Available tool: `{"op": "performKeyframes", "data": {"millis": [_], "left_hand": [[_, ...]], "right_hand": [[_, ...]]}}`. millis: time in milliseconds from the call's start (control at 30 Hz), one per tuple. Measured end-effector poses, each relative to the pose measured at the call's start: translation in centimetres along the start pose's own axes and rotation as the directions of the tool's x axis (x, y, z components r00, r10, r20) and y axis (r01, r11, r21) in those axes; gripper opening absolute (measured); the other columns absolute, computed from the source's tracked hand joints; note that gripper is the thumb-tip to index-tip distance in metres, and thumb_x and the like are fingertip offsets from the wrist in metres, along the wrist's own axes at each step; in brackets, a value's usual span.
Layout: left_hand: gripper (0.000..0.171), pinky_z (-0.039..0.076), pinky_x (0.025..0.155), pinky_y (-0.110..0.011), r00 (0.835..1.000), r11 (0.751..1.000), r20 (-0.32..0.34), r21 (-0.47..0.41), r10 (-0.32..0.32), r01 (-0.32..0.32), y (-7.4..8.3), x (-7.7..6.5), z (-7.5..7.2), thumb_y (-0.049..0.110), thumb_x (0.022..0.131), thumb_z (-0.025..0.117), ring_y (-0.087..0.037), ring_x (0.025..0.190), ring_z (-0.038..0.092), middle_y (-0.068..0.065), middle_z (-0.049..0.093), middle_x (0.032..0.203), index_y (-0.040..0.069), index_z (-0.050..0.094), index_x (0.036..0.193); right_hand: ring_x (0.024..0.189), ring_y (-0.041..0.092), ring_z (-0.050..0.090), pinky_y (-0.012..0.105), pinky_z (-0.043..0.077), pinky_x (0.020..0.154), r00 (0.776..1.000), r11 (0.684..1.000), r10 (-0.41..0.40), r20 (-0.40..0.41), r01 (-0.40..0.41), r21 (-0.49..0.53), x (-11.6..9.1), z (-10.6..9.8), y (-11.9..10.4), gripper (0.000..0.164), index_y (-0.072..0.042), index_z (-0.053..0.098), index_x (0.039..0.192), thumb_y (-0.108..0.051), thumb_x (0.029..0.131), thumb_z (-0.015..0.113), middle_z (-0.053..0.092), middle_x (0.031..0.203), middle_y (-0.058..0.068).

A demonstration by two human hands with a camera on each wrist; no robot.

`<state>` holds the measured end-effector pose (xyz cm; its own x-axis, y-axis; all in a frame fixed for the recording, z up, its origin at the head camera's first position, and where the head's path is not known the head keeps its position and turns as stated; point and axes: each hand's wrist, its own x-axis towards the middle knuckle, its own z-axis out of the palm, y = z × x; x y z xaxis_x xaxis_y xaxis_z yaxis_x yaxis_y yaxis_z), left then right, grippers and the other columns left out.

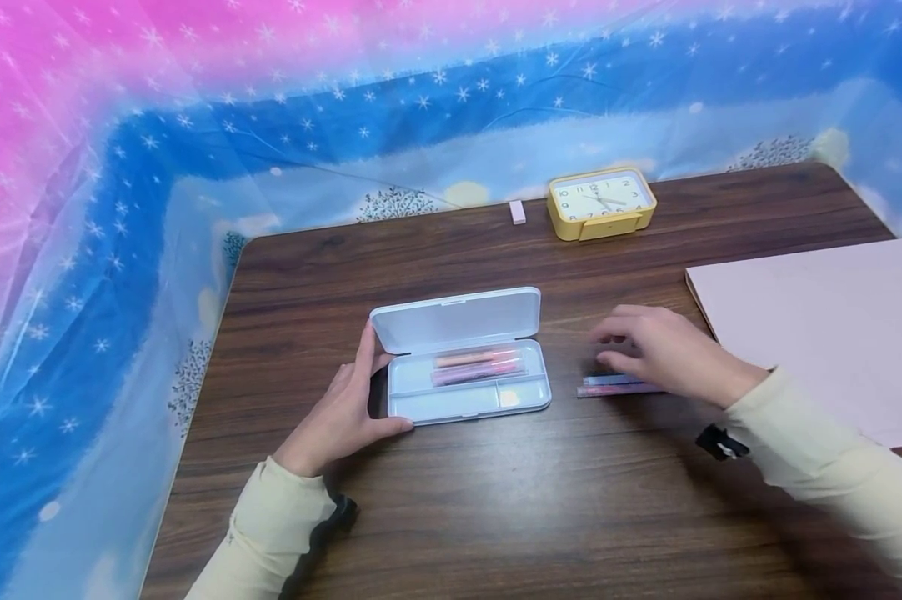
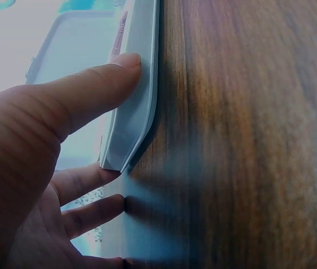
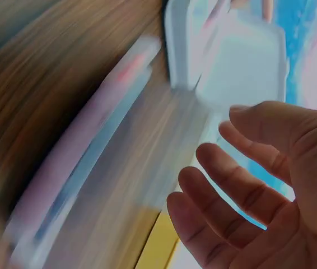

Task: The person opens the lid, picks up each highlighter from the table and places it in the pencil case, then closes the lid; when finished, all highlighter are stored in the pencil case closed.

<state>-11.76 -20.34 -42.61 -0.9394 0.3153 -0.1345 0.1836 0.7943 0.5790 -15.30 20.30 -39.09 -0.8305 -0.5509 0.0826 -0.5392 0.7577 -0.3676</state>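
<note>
An opened white pencil case [image 1: 443,406] stands on the table, its lid [image 1: 458,323] tilted up at the back. Several pens [image 1: 477,370] in orange, pink and purple tones lie in its rear compartment. My left hand [image 1: 340,414] holds the case's left end, thumb on the front wall and index finger up by the lid. In the left wrist view the thumb [image 2: 94,92] presses the case's side. My right hand [image 1: 664,350] hovers over a pink pen [image 1: 608,390] and a blue pen [image 1: 604,380]; the right wrist view shows nothing between its loosely bent fingers [image 3: 242,193].
Behind the case are a small pale pink block [image 1: 517,212] and a yellow clock [image 1: 603,202]. A large pale pink board [image 1: 819,333] covers the table's right side. Patterned fabric [image 1: 391,108] hangs along the back and left edges of the brown wooden table [image 1: 496,517].
</note>
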Motion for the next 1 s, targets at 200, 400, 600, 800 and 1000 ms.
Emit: {"op": "performKeyframes", "data": {"millis": [200,400,600,800,1000], "left_hand": [[0.137,0.027,0.117,-0.058,1.0,1.0,0.003,-0.004,0.001,-0.001,0.0,0.0,-0.1,0.038,0.075,0.086,-0.03,0.145,0.031,-0.005,0.046,0.153,0.021,-0.024,0.154],[0.137,0.025,0.118,-0.057,1.0,1.0,0.008,-0.004,-0.003,0.003,-0.1,0.1,0.0,0.04,0.075,0.086,-0.029,0.146,0.029,-0.004,0.047,0.152,0.021,-0.024,0.154],[0.137,0.022,0.119,-0.057,1.0,1.0,0.009,-0.002,-0.002,0.002,-0.1,0.1,0.0,0.04,0.075,0.085,-0.029,0.147,0.028,-0.004,0.046,0.152,0.023,-0.025,0.154],[0.136,0.018,0.121,-0.057,1.0,1.0,0.011,-0.006,-0.012,0.012,-0.1,0.1,0.0,0.039,0.075,0.085,-0.029,0.148,0.027,-0.005,0.046,0.153,0.024,-0.025,0.154],[0.136,0.014,0.122,-0.057,1.0,1.0,0.016,-0.014,-0.016,0.016,-0.1,0.1,0.0,0.04,0.075,0.085,-0.029,0.149,0.025,-0.005,0.045,0.153,0.027,-0.026,0.153]], "right_hand": [[0.094,0.02,0.068,0.046,0.054,0.08,0.998,0.997,0.066,0.02,-0.065,-0.032,-2.3,-0.5,2.7,0.02,-0.012,0.073,0.109,-0.015,0.089,0.073,0.071,0.105,0.003],[0.09,0.017,0.067,0.045,0.054,0.078,0.998,0.998,0.048,0.039,-0.046,-0.052,-3.8,-0.1,4.4,0.017,-0.016,0.074,0.102,-0.013,0.085,0.076,0.07,0.099,-0.002],[0.084,0.01,0.064,0.038,0.053,0.073,0.999,0.998,0.009,0.044,-0.006,-0.063,-4.2,0.9,5.1,0.015,-0.019,0.073,0.096,-0.011,0.084,0.077,0.067,0.094,-0.005],[0.081,0.01,0.062,0.038,0.053,0.071,0.999,0.997,0.001,0.038,0.002,-0.072,-3.8,1.4,5.3,0.013,-0.019,0.073,0.094,-0.01,0.084,0.076,0.065,0.091,-0.006],[0.077,0.007,0.059,0.034,0.051,0.067,0.999,0.997,-0.028,0.022,0.03,-0.067,-3.5,1.6,5.3,0.015,-0.019,0.072,0.091,-0.008,0.082,0.077,0.064,0.087,-0.007]]}}
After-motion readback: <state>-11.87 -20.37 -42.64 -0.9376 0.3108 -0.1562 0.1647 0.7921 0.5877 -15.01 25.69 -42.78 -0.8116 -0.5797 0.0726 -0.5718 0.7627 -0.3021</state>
